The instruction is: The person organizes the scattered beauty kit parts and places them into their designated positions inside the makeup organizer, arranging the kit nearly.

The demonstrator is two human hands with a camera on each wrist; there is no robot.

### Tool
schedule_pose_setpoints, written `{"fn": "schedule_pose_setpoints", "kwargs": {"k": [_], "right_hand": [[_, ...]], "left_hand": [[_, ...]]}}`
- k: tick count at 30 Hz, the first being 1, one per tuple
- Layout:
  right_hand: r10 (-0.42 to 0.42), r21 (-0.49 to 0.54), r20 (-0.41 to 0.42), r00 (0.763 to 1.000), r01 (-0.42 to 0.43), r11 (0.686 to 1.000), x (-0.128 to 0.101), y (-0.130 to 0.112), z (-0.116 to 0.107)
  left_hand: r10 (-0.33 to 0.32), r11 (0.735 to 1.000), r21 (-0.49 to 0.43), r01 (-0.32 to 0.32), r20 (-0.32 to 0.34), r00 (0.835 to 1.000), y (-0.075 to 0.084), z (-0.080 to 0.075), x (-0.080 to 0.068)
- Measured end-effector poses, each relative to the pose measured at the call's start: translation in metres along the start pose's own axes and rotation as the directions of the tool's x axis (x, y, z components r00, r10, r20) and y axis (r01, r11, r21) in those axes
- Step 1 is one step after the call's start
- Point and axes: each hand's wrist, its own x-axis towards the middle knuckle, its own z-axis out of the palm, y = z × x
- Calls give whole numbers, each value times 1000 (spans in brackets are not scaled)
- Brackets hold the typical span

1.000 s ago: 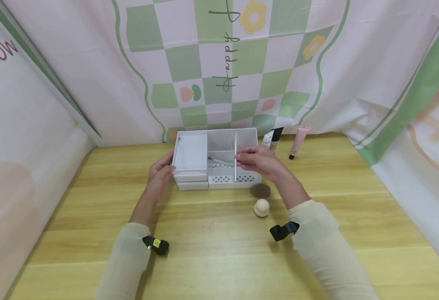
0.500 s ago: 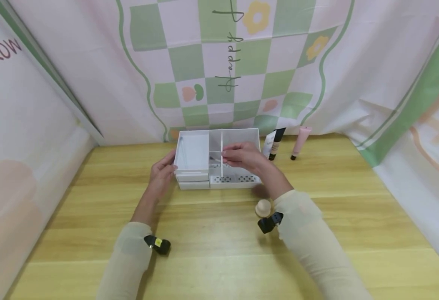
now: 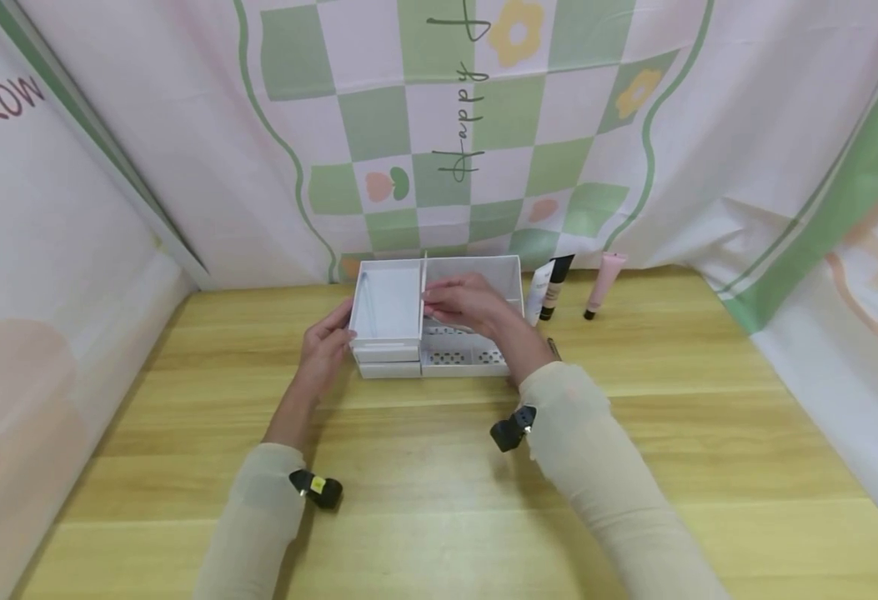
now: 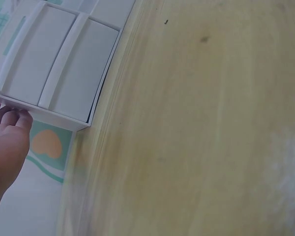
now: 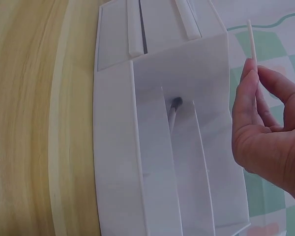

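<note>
A white drawer organizer point(image 3: 386, 300) stands against the backdrop, with two drawers on the left and open compartments on the right. My left hand point(image 3: 322, 346) rests its fingers against the organizer's left side; in the left wrist view the fingertips point(image 4: 10, 117) touch that wall. My right hand point(image 3: 469, 302) pinches a slim white stick-like piece point(image 5: 251, 44) between thumb and fingers. It stands upright beside the wall between the drawers and compartments in the head view. Inside a middle compartment, a makeup brush point(image 5: 176, 103) leans with its dark tip up.
Right of the organizer stand a white tube point(image 3: 539, 292) and a black-capped tube point(image 3: 555, 287). Farther right stands a pink tube point(image 3: 605, 285). A patterned curtain point(image 3: 378, 125) hangs close behind. The wooden table point(image 3: 401, 483) stretches out in front.
My right hand has moved left across the compartments with the white stick-like piece, and its forearm now covers the brown puff and beige sponge. My left hand has stayed in place.
</note>
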Motion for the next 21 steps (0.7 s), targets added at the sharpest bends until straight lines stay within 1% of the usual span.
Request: {"fn": "schedule_pose_setpoints", "kwargs": {"k": [5, 13, 17, 21], "right_hand": [[6, -9, -4, 1000, -6, 1000, 7, -3, 10], [18, -75, -41, 999, -21, 997, 22, -11, 25], [44, -115, -70, 997, -52, 992, 25, -15, 30], [48, -161, -79, 996, -60, 985, 26, -19, 36]], "left_hand": [[7, 1000, -2, -7, 5, 1000, 0, -1, 0], [3, 1000, -14, -3, -3, 1000, 0, -1, -1], [5, 1000, -17, -5, -5, 1000, 1, 0, -2], [13, 1000, -16, -13, -2, 1000, 1, 1, -2]]}}
